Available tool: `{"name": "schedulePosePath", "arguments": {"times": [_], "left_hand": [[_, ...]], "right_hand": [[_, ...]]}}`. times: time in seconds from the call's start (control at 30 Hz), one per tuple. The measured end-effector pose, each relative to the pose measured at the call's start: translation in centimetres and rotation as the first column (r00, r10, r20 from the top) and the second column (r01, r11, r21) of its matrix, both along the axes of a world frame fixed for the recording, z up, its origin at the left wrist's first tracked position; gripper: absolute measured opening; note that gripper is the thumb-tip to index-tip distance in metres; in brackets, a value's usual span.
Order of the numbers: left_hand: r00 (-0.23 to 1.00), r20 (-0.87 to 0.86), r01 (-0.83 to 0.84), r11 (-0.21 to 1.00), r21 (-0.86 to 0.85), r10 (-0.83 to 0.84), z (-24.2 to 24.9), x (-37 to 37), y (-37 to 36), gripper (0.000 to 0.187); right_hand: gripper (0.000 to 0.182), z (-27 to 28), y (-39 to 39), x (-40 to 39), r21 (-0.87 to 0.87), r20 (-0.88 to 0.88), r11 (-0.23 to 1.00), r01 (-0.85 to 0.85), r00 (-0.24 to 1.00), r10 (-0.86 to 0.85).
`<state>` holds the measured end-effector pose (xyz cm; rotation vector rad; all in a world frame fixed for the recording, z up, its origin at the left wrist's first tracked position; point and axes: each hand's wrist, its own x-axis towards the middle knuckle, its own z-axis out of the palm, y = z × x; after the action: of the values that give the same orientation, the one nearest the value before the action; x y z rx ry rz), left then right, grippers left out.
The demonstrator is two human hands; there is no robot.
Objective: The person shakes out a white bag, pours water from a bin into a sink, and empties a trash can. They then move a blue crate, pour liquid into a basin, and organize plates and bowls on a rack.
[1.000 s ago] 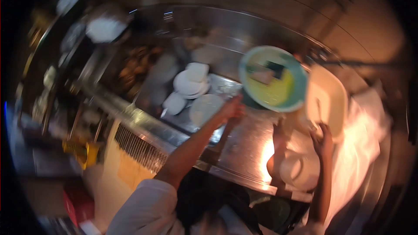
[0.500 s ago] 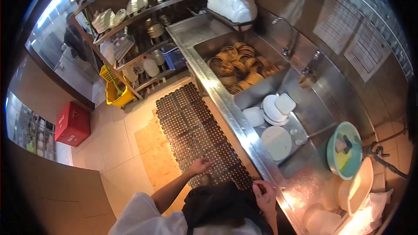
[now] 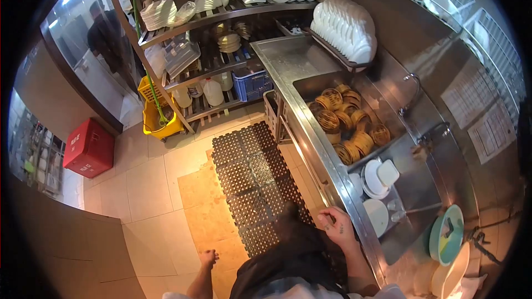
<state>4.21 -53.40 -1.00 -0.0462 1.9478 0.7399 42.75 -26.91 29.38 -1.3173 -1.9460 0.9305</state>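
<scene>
My right hand (image 3: 335,224) hangs beside the steel sink counter's front edge (image 3: 332,171), fingers curled, holding nothing that I can see. My left hand (image 3: 209,258) hangs loose over the tiled floor, left of the black rubber mat (image 3: 252,185), and is empty. The near sink basin holds white plates and bowls (image 3: 377,180). The far basin is full of bamboo steamer baskets (image 3: 346,122). A teal basin (image 3: 446,233) with a sponge sits on the counter at the right.
A metal rack (image 3: 216,39) with plates, jugs and a blue crate stands at the back. Stacked white bowls (image 3: 346,30) fill a drying rack. A yellow mop bucket (image 3: 158,119) and a red box (image 3: 86,147) stand on the floor. A person (image 3: 108,39) stands behind glass.
My view has swung left from the counter to the floor and shelves. Both hands have dropped away from the dishes to my sides; the left hand moved lower and further left.
</scene>
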Motion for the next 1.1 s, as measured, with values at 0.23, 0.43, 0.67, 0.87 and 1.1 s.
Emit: {"name": "schedulePosePath", "arguments": {"times": [0.23, 0.43, 0.67, 0.87, 1.1], "left_hand": [[0.989, 0.139, -0.052, 0.999, -0.007, 0.052, -1.4, 2.7, 6.0, 0.025], [0.99, 0.096, -0.105, 0.994, -0.024, 0.107, 2.0, -3.6, 15.1, 0.023], [0.945, -0.135, -0.255, 0.928, 0.272, 0.299, 9.1, -10.1, 29.2, 0.019], [0.998, -0.016, -0.058, 0.995, 0.081, 0.059, 5.7, -12.4, 36.3, 0.023], [0.986, -0.161, 0.079, 0.983, 0.166, -0.052, 2.5, -19.5, 44.9, 0.029]], "right_hand": [[0.019, -2.0, 13.0, -8.4, -0.07, -0.07, 0.994, -0.086, 0.994, 0.081], [0.02, -4.9, 24.7, -16.4, 0.032, -0.118, 0.962, -0.272, 0.955, 0.274], [0.02, -3.8, 35.4, -21.4, -0.035, -0.097, 0.889, -0.457, 0.886, 0.453], [0.019, -5.2, 41.0, -22.3, 0.053, -0.143, 0.965, -0.258, 0.954, 0.263], [0.019, -3.9, 43.3, -27.0, -0.048, -0.074, 0.993, -0.107, 0.992, 0.103]]}}
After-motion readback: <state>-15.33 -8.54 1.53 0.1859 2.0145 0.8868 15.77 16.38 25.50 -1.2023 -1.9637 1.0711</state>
